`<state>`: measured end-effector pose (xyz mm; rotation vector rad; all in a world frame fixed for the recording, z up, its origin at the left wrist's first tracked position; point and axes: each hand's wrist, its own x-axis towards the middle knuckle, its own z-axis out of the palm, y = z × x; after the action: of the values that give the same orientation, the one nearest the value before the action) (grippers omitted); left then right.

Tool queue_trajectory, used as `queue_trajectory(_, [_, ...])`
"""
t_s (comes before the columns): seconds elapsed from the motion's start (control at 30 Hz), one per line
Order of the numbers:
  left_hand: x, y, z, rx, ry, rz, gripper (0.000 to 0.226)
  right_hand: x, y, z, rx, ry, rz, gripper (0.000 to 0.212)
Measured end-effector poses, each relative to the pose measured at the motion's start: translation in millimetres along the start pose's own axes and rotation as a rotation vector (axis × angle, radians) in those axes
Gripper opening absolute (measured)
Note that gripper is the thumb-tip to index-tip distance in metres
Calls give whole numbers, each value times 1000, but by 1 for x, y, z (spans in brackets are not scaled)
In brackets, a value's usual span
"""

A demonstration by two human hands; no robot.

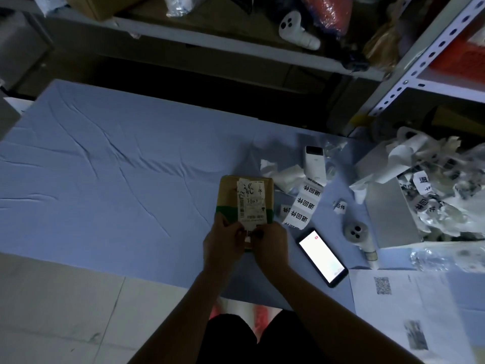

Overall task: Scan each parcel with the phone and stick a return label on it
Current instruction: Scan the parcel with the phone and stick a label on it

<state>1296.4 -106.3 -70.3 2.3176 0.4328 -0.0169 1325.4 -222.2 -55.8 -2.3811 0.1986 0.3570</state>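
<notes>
The desk [110, 158], covered with a wrinkled pale blue cloth, lies bare over its whole left and middle. Its far edge runs along a dark gap under a grey metal shelf rack [420, 56], and its near edge meets pale floor tiles [60, 306] at the lower left. The right side is crowded.

The small brown cardboard parcel [231, 195] lies flat near the middle of the desk, just left of the clutter. A green tape band crosses it, and a long white shipping label with barcodes and handwritten marks runs along its top. Both hands meet at its near end. The left hand [223, 240] grips the near left corner with curled fingers. The right hand [270, 245] pinches a small white label [248, 239] against the parcel with thumb and fingertips; the dim light hides its print.

Right of the parcel, a white handheld label printer [315, 164] lies on the cloth, and a strip of white printed return labels [301, 206] trails from it towards the hands. A black phone with a lit white screen [322, 257] lies face up just right of the right hand, apart from it. One loose label [340, 206] and a white pistol-shaped handheld device [359, 235] lie beyond the phone. White printed sheets with a QR code [393, 298] cover the near right corner.

At the right edge, an open grey box [388, 211] is heaped with crumpled white backing paper and discarded labels that spill over its rim.
</notes>
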Motion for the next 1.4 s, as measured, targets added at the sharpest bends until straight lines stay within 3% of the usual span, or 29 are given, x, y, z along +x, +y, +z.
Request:
queue_trajectory(0.03, [0,-5,-2,56,17,23,14,0,2,-1,-83,22,10,10])
queue_trajectory(0.13, [7,-19,-7,19,49,-100,51,0,9,-6,-199,90,8,14])
queue_trajectory(0.23, [12,-29,-11,-74,-33,-257,88,2,21,-12,9,106,105,50])
queue_trajectory(0.3, [14,-33,-10,-288,-121,-288,73,3,26,-18,222,-1,198,68])
queue_trajectory(0.4, [9,-35,-10,-504,-206,-280,59,-1,30,-22,432,-166,136,39])
queue_trajectory(0.6, [-14,-34,-46,-562,-129,-281,45,-9,13,-18,438,-273,-9,32])
queue_trajectory(0.8, [-42,-45,-119,-534,76,-355,36,-19,-45,13,317,-387,-201,33])
queue_trajectory(1.0, [-60,-100,-188,-608,229,-395,53,-51,-113,67,329,-477,-303,28])
queue_trajectory(1.3, [-87,-243,-314,-717,411,-389,47,-122,-243,205,268,-542,-351,28])
queue_trajectory(1.4, [-100,-304,-358,-705,418,-425,67,-155,-288,261,244,-593,-314,29])
